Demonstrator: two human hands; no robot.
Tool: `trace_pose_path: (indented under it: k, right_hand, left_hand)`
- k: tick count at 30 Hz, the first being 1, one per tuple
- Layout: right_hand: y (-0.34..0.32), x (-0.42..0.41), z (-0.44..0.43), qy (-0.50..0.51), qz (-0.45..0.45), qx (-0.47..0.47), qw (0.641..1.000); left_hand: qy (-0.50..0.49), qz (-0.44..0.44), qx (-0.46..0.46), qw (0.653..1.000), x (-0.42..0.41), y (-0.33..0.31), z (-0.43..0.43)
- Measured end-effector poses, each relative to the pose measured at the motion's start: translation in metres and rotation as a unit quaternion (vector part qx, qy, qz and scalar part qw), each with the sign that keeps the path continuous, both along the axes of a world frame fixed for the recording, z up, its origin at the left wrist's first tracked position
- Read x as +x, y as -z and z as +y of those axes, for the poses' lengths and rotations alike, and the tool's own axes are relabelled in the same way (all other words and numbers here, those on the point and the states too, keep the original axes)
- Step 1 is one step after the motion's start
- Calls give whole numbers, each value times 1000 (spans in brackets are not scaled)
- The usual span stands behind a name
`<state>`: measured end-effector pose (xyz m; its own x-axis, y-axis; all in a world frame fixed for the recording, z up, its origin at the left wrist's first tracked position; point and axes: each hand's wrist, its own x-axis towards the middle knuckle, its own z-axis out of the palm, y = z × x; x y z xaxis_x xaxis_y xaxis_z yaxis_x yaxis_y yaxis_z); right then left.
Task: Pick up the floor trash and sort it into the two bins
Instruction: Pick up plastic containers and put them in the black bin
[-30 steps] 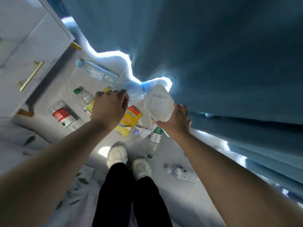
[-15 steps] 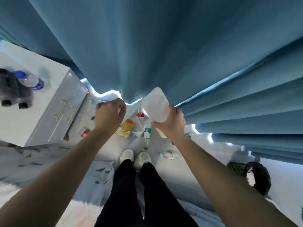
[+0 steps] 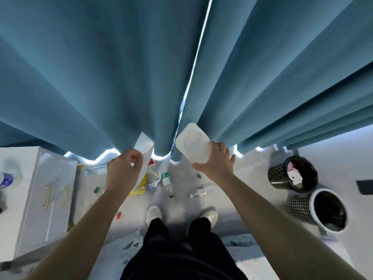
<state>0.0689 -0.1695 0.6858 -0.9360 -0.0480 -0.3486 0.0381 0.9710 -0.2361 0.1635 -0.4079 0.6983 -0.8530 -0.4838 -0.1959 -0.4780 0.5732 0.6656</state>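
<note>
The right hand (image 3: 216,160) grips the near end of a translucent white plastic container (image 3: 192,144), fingers curled round it, and holds it up in front of the blue curtain (image 3: 101,77). The left hand (image 3: 124,170) pinches a flat white paper strip (image 3: 144,146) between thumb and fingers; the strip sticks up past the curtain hem.

Below both hands the rest of the trash lies on the pale floor (image 3: 181,199). A bottle with a green label (image 3: 166,179) lies just ahead of the shoes, a yellow packet (image 3: 140,186) partly under the left forearm, a small white bottle with red on it (image 3: 198,193) to the right, and a loose green cap (image 3: 198,175) beyond it. Another clear bottle (image 3: 95,171) lies near the cabinet corner, with a green-capped piece (image 3: 96,190) and a red piece (image 3: 119,215) nearer the person.

2 white shoes (image 3: 154,214) stand apart on bare floor. The 2 bins stand at the right, just beside each other: a dark patterned bin (image 3: 292,174) holding pink and white scraps, and a white mesh bin (image 3: 316,211) whose contents cannot be made out. Bare floor runs between the right shoe and the bins.

The curtain hem edges the far side of the floor, light showing beneath it and through 1 narrow slit between panels. A white cabinet (image 3: 44,199) with gold handles closes the left side.
</note>
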Motion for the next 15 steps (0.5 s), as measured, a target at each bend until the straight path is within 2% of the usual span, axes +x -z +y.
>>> trace_pose_path:
  k: [6,15]
  right_hand:
    - [-5,-9,108,50,-12,29,998]
    - [-38,-27,299,114,20,43,992]
  left_hand:
    - [29,4,23,999,-34,0,96]
    - [67,27,28,997,-87,-16,272]
